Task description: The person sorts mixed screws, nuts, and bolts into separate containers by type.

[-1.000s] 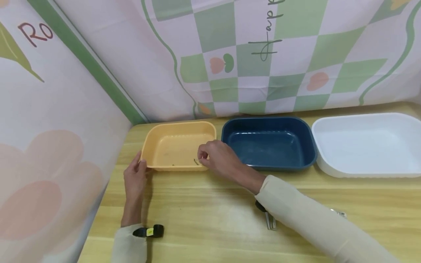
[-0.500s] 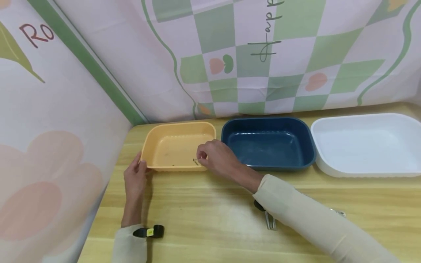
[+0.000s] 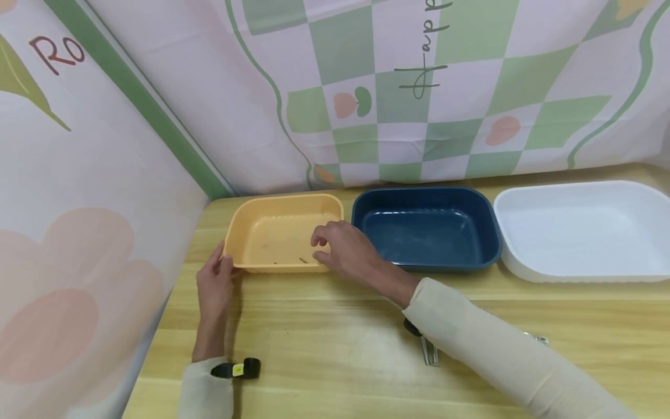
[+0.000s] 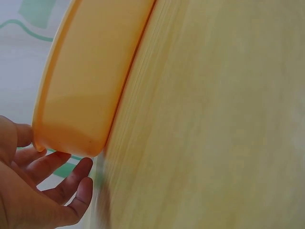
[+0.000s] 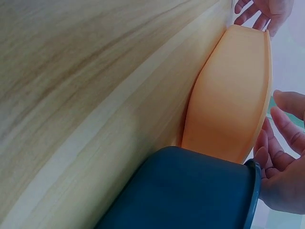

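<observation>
My left hand pinches the left front corner of a yellow tray; in the left wrist view the thumb of that hand lies over the rim of the tray and the other fingers curl below. Over the tray's right front corner is my right hand, thumb and forefinger apart, with nothing seen between them. A thin dark piece lies inside near the front wall, with a tiny speck to its left. In the right wrist view, the right hand is beside the tray.
A dark blue tray stands right of the yellow one, and a white tray stands farther right. On the wooden table, metal pieces and a small shiny item lie beside the right sleeve. A patterned cloth hangs behind.
My right thumb and forefinger have parted, and the thin dark piece that was at their tips now lies slightly left of them in the tray. The left hand keeps its grip.
</observation>
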Demonstrator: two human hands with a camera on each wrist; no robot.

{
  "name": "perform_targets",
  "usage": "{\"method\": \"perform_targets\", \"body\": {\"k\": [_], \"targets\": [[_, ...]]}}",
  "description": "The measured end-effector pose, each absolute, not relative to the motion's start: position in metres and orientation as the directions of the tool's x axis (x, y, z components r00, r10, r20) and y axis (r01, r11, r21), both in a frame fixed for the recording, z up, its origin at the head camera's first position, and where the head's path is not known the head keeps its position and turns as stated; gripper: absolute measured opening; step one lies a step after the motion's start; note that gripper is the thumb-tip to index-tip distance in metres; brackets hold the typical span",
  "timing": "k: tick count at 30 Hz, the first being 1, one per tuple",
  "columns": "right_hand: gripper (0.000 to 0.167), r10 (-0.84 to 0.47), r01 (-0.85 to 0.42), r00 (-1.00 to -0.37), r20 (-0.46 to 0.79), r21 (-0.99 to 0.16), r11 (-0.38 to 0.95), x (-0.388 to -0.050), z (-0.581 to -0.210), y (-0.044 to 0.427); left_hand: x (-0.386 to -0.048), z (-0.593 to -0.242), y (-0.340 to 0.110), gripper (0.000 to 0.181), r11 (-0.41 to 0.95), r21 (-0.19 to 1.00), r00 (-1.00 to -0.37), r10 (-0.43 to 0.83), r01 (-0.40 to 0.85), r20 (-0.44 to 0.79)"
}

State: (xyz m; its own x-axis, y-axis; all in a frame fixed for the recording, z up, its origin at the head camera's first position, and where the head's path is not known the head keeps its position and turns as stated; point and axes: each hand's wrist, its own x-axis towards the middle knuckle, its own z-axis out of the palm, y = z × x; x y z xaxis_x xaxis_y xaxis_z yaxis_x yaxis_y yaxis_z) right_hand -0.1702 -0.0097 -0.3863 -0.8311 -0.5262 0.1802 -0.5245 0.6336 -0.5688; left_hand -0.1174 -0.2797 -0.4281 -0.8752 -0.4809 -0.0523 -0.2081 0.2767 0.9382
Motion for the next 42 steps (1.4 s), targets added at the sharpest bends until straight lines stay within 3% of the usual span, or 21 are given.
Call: {"method": "perform_targets", "body": {"k": [13, 35, 42], "targets": [[0.021, -0.501, -0.488, -0.85, 0.163, -0.602, 0.632, -0.166, -0.387, -0.006, -0.118, -0.429, -0.279, 0.044, 0.261, 0.944, -0.877, -0.476, -0.203, -0.057], [0.025, -0.509, -0.551, -0.815, 0.277, -0.641, 0.533, -0.152, -0.385, 0.014, -0.113, -0.426, -0.277, 0.047, 0.235, 0.936, -0.864, -0.49, -0.261, -0.118], [0.031, -0.498, -0.545, -0.822, 0.275, -0.632, 0.551, -0.148, -0.383, 0.02, -0.108, -0.422, -0.275, 0.051, 0.306, 0.923, -0.892, -0.446, -0.235, -0.079]]}}
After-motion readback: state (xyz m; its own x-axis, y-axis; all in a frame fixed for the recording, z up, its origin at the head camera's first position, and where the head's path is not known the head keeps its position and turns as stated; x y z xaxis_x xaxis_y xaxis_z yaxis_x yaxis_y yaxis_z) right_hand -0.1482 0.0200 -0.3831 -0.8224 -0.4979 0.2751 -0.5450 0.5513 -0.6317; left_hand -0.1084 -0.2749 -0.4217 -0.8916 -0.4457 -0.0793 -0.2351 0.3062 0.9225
